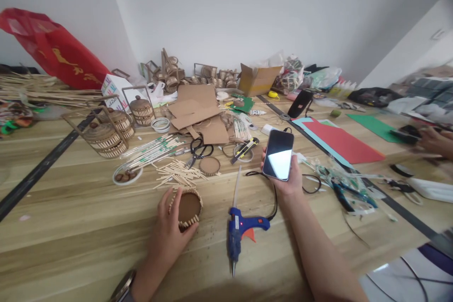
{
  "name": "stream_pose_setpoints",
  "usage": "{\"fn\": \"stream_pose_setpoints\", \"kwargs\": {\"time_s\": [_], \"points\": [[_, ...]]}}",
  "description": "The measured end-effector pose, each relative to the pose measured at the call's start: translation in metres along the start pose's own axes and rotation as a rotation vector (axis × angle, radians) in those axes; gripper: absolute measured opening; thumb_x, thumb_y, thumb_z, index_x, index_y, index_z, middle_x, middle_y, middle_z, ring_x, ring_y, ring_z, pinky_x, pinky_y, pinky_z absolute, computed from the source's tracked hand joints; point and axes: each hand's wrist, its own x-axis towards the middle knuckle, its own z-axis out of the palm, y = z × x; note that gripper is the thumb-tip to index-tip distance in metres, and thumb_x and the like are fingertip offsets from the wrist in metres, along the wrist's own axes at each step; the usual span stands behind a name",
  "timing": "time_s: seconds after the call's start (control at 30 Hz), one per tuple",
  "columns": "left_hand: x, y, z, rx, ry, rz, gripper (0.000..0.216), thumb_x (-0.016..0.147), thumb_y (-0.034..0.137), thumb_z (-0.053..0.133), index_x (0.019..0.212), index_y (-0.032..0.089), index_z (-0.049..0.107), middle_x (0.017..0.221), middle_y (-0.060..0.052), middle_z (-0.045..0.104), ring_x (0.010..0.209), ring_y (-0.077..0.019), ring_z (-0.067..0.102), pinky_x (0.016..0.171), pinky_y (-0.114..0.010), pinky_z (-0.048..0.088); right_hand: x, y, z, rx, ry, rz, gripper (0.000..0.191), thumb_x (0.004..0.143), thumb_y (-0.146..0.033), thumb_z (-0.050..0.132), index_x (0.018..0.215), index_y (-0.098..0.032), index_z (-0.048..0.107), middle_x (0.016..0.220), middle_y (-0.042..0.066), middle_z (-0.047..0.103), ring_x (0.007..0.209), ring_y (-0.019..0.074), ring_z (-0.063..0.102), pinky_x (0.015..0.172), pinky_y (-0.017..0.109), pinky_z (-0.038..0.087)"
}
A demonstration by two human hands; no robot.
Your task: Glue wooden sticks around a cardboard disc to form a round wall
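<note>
My left hand [169, 231] is closed round a small round basket [187, 207] with a brown cardboard base and a rim of short wooden sticks; it rests on the wooden table [71, 226]. My right hand [288, 181] holds a dark-screened phone [278, 154] up above the table, fingers wrapped behind it. A blue hot glue gun [239, 231] lies between my two forearms, its nozzle pointing toward me and a glue stick jutting from its back. Its black cord curls under my right hand.
A pile of short sticks [177, 174], black scissors [200, 148], a cardboard disc [209, 165], a utility knife [244, 148] and finished stick baskets [106, 139] lie beyond. Red paper [339, 144], pliers [348, 196] and another person's hand [437, 141] are on the right. A red bag [53, 49] stands at the far left.
</note>
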Motion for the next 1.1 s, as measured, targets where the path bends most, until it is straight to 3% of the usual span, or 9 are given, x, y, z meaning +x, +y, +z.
{"fn": "stream_pose_setpoints", "kwargs": {"time_s": [0.23, 0.53, 1.1], "points": [[-0.001, 0.001, -0.003, 0.004, -0.005, -0.004, 0.084, 0.083, 0.029, 0.063, 0.152, 0.029, 0.014, 0.143, -0.019, 0.032, 0.133, -0.0395, 0.04, 0.099, -0.061, 0.046, 0.002, 0.002, -0.003, -0.107, -0.009, 0.031, 0.066, 0.089, -0.073, 0.034, 0.115, -0.021, 0.066, 0.108, 0.009, 0.072, 0.086, 0.0222, 0.07, 0.078, 0.039, 0.059], [-0.002, 0.0, -0.003, 0.016, -0.006, 0.005, 0.084, 0.084, 0.03, 0.062, 0.153, 0.029, 0.013, 0.143, -0.019, 0.033, 0.132, -0.0387, 0.042, 0.099, -0.06, 0.047, 0.007, 0.001, -0.012, -0.103, 0.025, 0.034, 0.056, 0.091, -0.065, 0.04, 0.119, -0.023, 0.064, 0.105, 0.007, 0.074, 0.086, 0.0229, 0.071, 0.079, 0.044, 0.059], [0.0, 0.0, -0.005, 0.051, 0.006, 0.046, 0.082, 0.085, 0.032, 0.061, 0.153, 0.024, 0.015, 0.141, -0.021, 0.034, 0.13, -0.0393, 0.043, 0.099, -0.06, 0.047, 0.007, 0.006, -0.012, -0.094, 0.053, 0.045, 0.067, 0.092, -0.074, 0.03, 0.116, -0.023, 0.067, 0.11, 0.008, 0.074, 0.092, 0.0219, 0.072, 0.085, 0.042, 0.059]]}}
